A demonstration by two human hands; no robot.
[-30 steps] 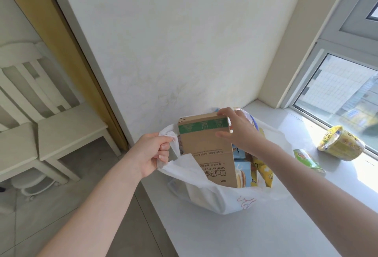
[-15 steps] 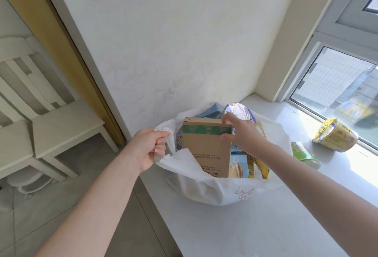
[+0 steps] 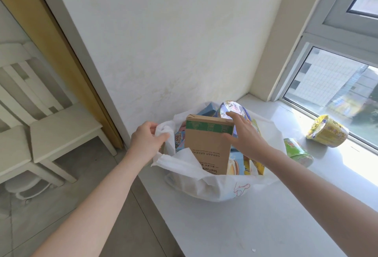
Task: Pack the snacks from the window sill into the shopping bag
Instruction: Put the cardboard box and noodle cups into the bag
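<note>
Shopping bag mouth mostly plugged. Brown box stands upright mid-mouth, w/ packets jammed at its 3-4 and foil-lidded cup behind at 12-1. L hand grips the rim at 9. R hand straddles the box's top corner at 2-3, thumb on the front, fingers behind. Only gap is a thin slot betw. box & rim at 9-10, partly filled by a blue packet. Wall is close behind the bag at 12; can't tell if they touch. Window sill is bare at 5-6 of the bag, a wide approach. At 3, green cup lies on its side just beside the bag, and yellow cup lies further out near the window glass. There's a narrow lane betw. the two.
</note>
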